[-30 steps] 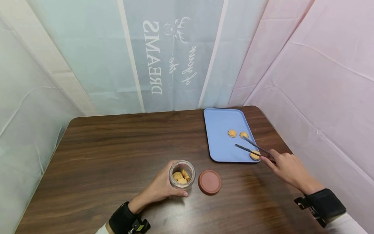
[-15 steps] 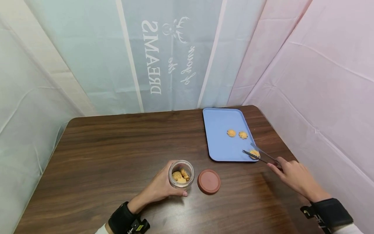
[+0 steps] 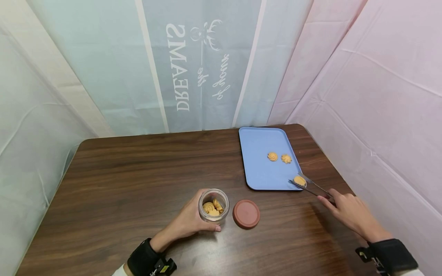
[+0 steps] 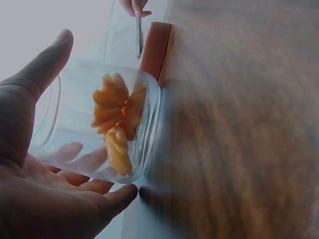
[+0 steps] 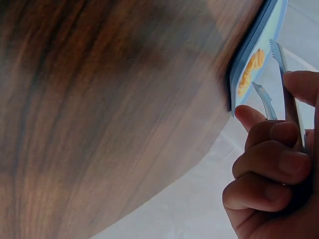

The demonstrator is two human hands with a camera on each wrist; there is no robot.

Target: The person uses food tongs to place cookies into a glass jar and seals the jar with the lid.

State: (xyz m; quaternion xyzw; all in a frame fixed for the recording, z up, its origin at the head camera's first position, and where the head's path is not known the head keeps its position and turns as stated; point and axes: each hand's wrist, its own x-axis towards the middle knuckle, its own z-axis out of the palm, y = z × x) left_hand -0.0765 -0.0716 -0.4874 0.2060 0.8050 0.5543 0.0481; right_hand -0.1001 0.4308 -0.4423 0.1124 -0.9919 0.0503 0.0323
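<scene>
My left hand [image 3: 188, 222] holds a clear glass jar [image 4: 77, 84] on the table, thumb on one side and fingers round the other. Several swirled butter cookies [image 4: 109, 102] lie at its bottom. With my right hand [image 3: 353, 212] I grip metal tongs [image 3: 308, 189] with toothed tips. Their spread tips stand either side of a cookie [image 3: 299, 180] at the near right corner of the blue tray [image 3: 260, 142]; whether they touch it I cannot tell. Farther back on the tray lie two more cookies, a left one [image 3: 272, 156] and a right one [image 3: 286, 158].
A reddish-brown round lid [image 3: 246, 214] lies just right of the jar. Dark wood-grain table [image 3: 148, 168] extends to the left. Hanging cloth sheets [image 3: 207, 111] enclose its back and sides.
My right hand has drawn the tongs back toward the near right, from beside the right-hand back cookie to the corner cookie. The tong tips have come closer together. My left hand keeps its hold.
</scene>
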